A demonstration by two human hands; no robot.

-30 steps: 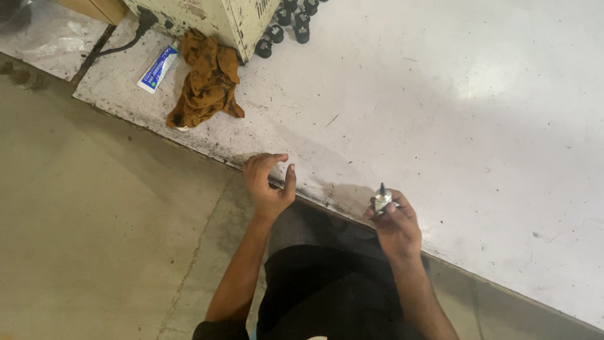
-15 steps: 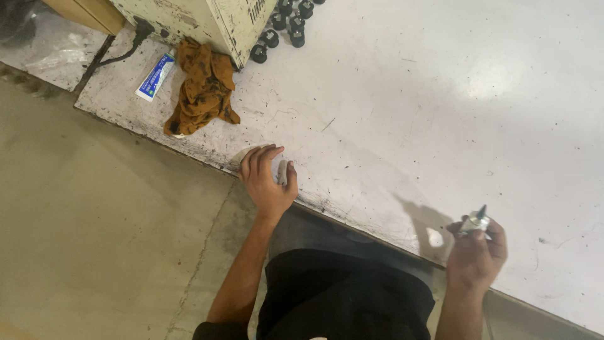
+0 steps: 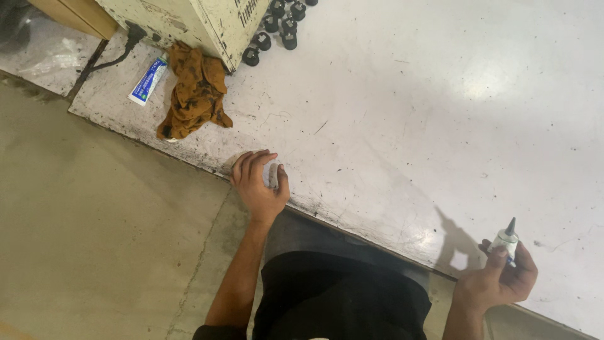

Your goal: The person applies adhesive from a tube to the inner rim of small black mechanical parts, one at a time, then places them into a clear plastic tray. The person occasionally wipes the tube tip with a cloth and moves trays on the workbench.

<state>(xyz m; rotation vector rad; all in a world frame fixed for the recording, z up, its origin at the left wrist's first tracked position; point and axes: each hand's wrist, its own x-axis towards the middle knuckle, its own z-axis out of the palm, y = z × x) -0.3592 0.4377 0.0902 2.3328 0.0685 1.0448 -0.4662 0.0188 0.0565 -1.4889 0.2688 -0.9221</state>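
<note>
While the left hand (image 3: 259, 184) rests at the edge of the scuffed white tabletop (image 3: 402, 126), fingers curled round a small pale object (image 3: 273, 175), the right hand (image 3: 498, 277) grips a small white dark-tipped bottle (image 3: 506, 239) upright near the table's front edge.

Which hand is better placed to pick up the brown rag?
Probably the left hand: it rests on the table edge close to the brown rag, while the right hand is far away and holds a small bottle.

A small glue bottle (image 3: 506, 240) is gripped upright by the right hand (image 3: 498, 281); the white table (image 3: 402, 119) edge is pressed by the left hand (image 3: 259, 184).
</note>
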